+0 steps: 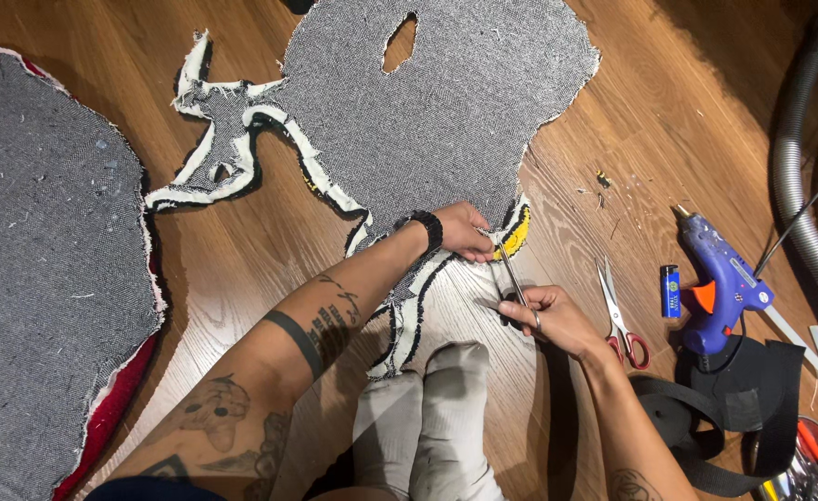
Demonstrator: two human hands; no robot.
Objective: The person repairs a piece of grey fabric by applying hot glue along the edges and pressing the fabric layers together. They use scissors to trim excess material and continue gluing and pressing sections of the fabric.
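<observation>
Grey backing cloth of the tufted rug lies face-down mid-floor; most of its outline looks trimmed, the lower edge unfinished. Left hand pinches the yellow-tufted rim, arm stretched forward. Right hand is closed through the scissors, blades at that edge.

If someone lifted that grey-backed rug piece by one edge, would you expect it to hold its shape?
Probably not. The rug piece lies flat like cloth, and its narrow trimmed strips curl, so it would likely droop. The left hand pinches its edge easily while the right hand works scissors, suggesting pliable backing.
</observation>
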